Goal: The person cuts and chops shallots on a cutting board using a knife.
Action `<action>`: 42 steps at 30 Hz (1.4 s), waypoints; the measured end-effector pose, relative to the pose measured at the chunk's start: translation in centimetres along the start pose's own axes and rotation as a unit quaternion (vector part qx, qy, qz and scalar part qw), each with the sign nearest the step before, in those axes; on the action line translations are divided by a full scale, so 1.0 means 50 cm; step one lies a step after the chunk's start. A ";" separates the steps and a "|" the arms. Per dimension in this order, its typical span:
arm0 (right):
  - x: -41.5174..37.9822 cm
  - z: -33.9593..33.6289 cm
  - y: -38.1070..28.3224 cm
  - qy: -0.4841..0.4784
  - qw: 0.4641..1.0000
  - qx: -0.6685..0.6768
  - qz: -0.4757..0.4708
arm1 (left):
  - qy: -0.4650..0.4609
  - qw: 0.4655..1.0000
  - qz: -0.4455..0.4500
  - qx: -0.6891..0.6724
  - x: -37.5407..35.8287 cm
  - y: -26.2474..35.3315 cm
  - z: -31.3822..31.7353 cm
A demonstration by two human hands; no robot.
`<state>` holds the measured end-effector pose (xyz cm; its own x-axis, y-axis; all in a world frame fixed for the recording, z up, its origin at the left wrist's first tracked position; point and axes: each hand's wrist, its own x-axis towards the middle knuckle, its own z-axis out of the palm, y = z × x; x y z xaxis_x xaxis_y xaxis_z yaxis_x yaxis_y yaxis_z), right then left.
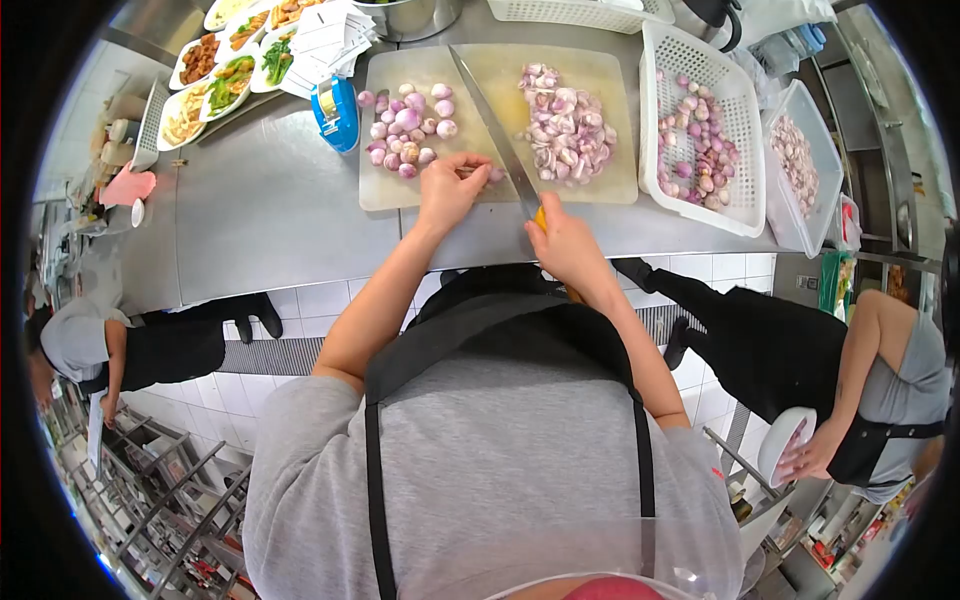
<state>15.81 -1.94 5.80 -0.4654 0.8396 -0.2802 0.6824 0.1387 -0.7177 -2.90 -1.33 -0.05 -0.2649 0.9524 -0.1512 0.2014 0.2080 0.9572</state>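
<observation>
My right hand [568, 240] is closed around the yellow handle of a long kitchen knife [497, 130], its blade pointing away over the cutting board [480, 70]. Just left of the blade, my left hand [452, 188] pinches a small shallot [494, 175] against the board near its front edge; the fingers partly hide it. Whole peeled shallots [407, 120] lie in a loose group on the board's left half. To the right of the knife is a pile of sliced shallots [570, 135].
A white perforated basket [655, 125] holds more whole shallots, beside a clear tub [815, 215] of small pieces. A blue tape dispenser [336, 115], paper slips [325, 40] and dishes of food [230, 85] stand left. Two other people are nearby, one holding a white bowl [785, 445].
</observation>
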 end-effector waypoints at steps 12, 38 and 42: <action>0.015 -0.032 -0.072 -0.043 0.994 -0.105 0.006 | 0.025 0.999 0.043 0.009 -0.026 0.001 0.018; 0.029 -0.005 -0.061 -0.070 0.994 -0.055 0.066 | 0.009 0.994 0.108 0.032 -0.026 -0.003 0.014; 0.047 0.045 -0.028 0.004 0.995 -0.104 0.000 | 0.008 0.993 0.120 0.006 -0.026 -0.002 0.016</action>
<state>12.49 -1.32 4.74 -0.4614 0.8436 -0.2745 0.7847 0.2437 -0.5700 -1.82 -2.40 -0.17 -0.2226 0.9713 0.0842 0.2714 -0.0212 0.9622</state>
